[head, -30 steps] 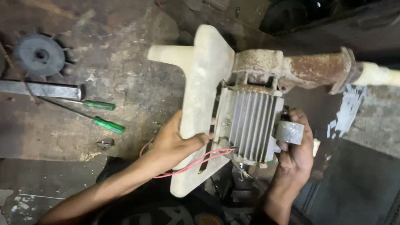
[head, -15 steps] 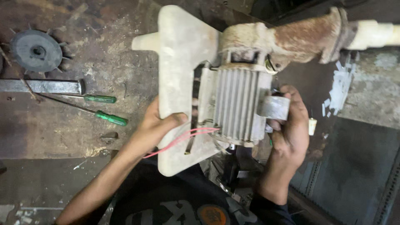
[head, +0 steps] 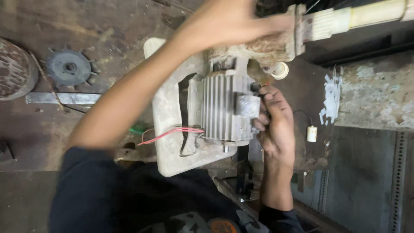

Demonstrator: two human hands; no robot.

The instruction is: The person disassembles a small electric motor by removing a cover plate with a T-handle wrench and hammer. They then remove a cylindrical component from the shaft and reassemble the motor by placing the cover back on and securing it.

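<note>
A grey finned electric motor (head: 224,108) sits bolted on a flat whitish base plate (head: 168,133), joined at its far end to a rusty pump housing (head: 263,47) with a cream pipe (head: 366,15). Thin red wires (head: 170,132) trail across the plate. My left hand (head: 228,19) reaches over the motor and rests on the top of the rusty housing, blurred by motion. My right hand (head: 271,125) grips the motor's side by the small square terminal box (head: 248,105).
A black toothed fan wheel (head: 68,67) and a flat metal bar (head: 60,98) lie on the dirty bench at left, beside a round rusty disc (head: 13,69). A small white cylinder (head: 311,133) sits right of the motor. A metal stand (head: 243,181) shows below.
My left hand has left the base plate's edge and swung up across the motor to the rusty housing. The motor assembly has shifted in view; the right hand stays on its side.
</note>
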